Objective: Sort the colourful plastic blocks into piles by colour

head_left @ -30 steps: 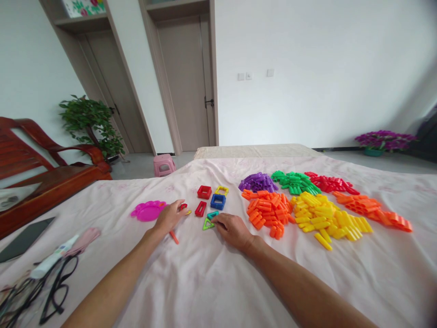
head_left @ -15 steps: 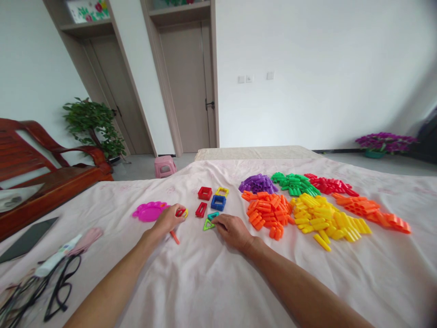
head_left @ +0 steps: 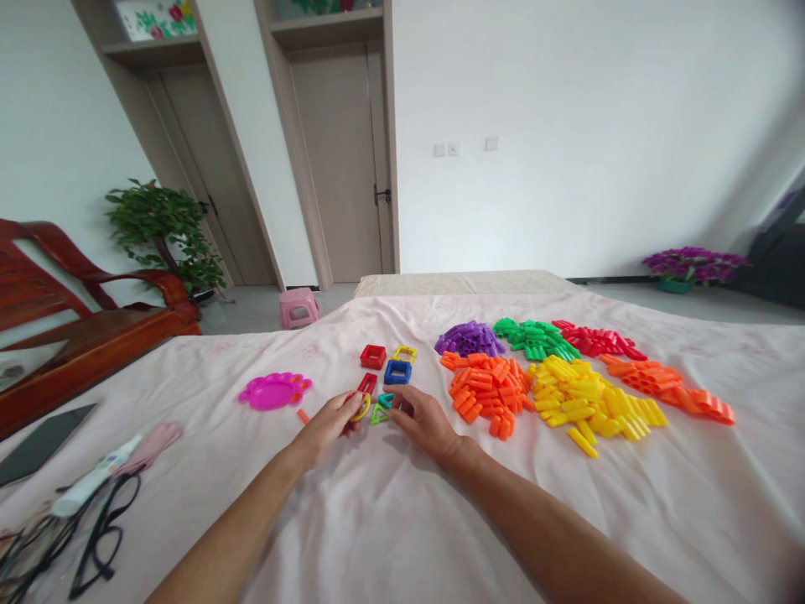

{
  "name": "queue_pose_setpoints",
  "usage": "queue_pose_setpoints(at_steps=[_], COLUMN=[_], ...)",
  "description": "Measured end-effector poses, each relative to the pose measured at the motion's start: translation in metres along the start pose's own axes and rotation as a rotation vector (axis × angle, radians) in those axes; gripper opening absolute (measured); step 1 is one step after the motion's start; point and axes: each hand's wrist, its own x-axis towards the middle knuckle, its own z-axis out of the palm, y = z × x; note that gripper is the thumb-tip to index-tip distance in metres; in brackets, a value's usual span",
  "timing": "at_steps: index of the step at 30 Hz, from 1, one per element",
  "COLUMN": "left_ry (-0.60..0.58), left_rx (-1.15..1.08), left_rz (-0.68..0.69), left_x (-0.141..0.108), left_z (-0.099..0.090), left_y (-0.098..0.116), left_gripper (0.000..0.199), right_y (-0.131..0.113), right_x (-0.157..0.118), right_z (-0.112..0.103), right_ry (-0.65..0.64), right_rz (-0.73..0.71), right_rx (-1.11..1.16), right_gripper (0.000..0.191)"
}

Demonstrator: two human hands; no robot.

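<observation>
My left hand [head_left: 330, 426] is closed in a pinch on a small yellow frame piece [head_left: 361, 408] with a curved outline, held just above the cloth. Facing it, my right hand [head_left: 423, 419] has thumb and bent forefinger at the edge of a teal triangular tile [head_left: 386, 400]. A lime green triangular tile [head_left: 378, 414] lies against the teal one. Behind the hands are a narrow red tile [head_left: 367, 383], a stack of red square tiles [head_left: 373, 356], a blue square stack [head_left: 397, 372] and a yellow square tile [head_left: 406, 354].
A magenta scalloped tray [head_left: 275, 392] and an orange stick [head_left: 303, 416] lie left. Piles of purple [head_left: 470, 339], green [head_left: 537, 338], red [head_left: 600, 341], orange [head_left: 487, 387] and yellow [head_left: 584, 398] pieces spread right. Glasses [head_left: 104, 537], a white tube [head_left: 94, 480] and a dark tablet [head_left: 44, 440] sit nearest left.
My left hand has moved right, away from the magenta tray, bringing the yellow piece close to the triangular tiles. My right hand stays beside the teal tile, its fingers slightly further apart.
</observation>
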Motion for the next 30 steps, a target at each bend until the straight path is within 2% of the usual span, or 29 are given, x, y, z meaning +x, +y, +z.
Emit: queue_pose_setpoints(at_steps=[3,7,13,19,25,30], left_ry=[-0.032,-0.019,-0.008,-0.069,-0.114,-0.144], left_rx=[-0.072,-0.093,-0.153,-0.26,-0.24,-0.206], left_rz=[0.008,0.033,0.022,-0.056,-0.033,-0.024], left_x=[-0.007,-0.012,-0.014,-0.014,-0.017,-0.02], left_z=[0.017,0.027,0.028,0.03,0.034,0.034], left_y=[0.003,0.004,-0.001,-0.006,0.002,0.006], left_gripper=[0.062,0.064,0.065,0.065,0.063,0.065], right_y=[-0.007,-0.011,-0.009,-0.012,-0.023,-0.018], right_x=[0.001,0.0,0.0,0.003,0.003,0.003], right_z=[0.009,0.02,0.024,0.026,0.023,0.024], right_ry=[0.003,-0.022,-0.014,-0.012,-0.143,-0.186], right_rz=[0.045,0.104,0.182,0.191,0.171,0.163], right_rx=[0.232,0.337,0.449,0.653,0.832,0.88], right_gripper=[0.039,0.036,0.038,0.038,0.033,0.04])
